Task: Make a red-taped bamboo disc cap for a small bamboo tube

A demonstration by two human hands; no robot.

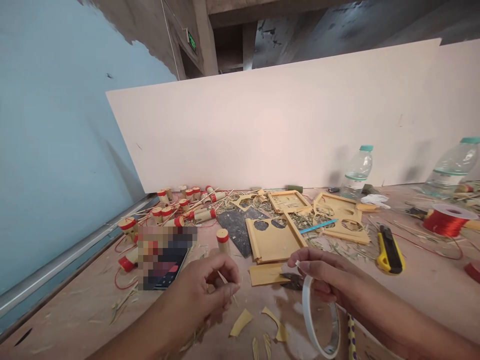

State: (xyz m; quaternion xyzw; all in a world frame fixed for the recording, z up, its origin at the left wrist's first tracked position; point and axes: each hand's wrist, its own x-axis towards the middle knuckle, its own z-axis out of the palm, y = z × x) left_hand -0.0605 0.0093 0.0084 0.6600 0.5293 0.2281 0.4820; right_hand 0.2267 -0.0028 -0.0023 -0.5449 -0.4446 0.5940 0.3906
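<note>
My right hand (330, 280) holds a roll of white tape (308, 315), which hangs on edge below the fingers. A small whitish bit, perhaps the tape's end, shows at its thumb and fingertip. With thumb and forefinger pinched together, my left hand (219, 287) is over the table to the left; what it pinches is too small to make out. Just beyond it stands a short bamboo tube with a red band (222, 242). Dark-jawed pliers (291, 281) lie between the hands, partly over a flat yellow strip (264, 275).
Yellow frames with round holes (275, 240) lie among shavings. Red-banded tubes (165, 212) and a partly blurred phone (176, 262) are left. To the right are a yellow box cutter (390, 252), a red thread spool (444, 222) and water bottles (358, 175). A white panel (270, 125) rises behind.
</note>
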